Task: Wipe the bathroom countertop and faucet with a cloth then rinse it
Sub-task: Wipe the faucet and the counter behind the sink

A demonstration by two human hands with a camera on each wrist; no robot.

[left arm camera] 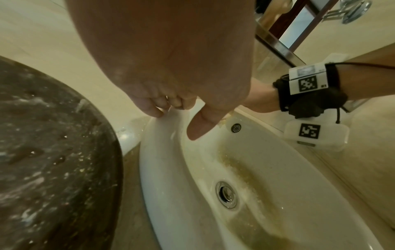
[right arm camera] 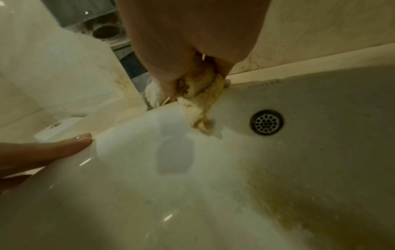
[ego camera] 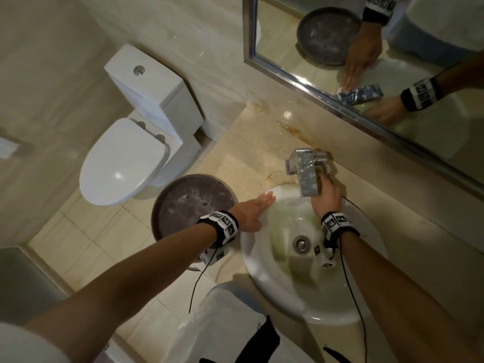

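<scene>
A square chrome faucet (ego camera: 305, 170) stands on the beige countertop (ego camera: 246, 158) behind the white sink (ego camera: 256, 260). My right hand (ego camera: 327, 191) is against the faucet's right side, just above the sink's back rim. In the right wrist view this hand (right arm camera: 192, 64) grips a bunched, yellow-stained cloth (right arm camera: 200, 99) that hangs onto the rim beside the overflow hole (right arm camera: 266, 122). My left hand (ego camera: 255, 206) lies flat, fingers straight, on the sink's left rim (left arm camera: 158, 135). The basin shows brownish stains near the drain (left arm camera: 226, 194).
A round dark stone tray (ego camera: 191, 205) sits on the counter left of the sink. A mirror (ego camera: 366, 61) runs along the back wall. A white toilet (ego camera: 131, 150) stands further left, below the counter's end. Rust-coloured stains (ego camera: 293, 129) mark the counter behind the faucet.
</scene>
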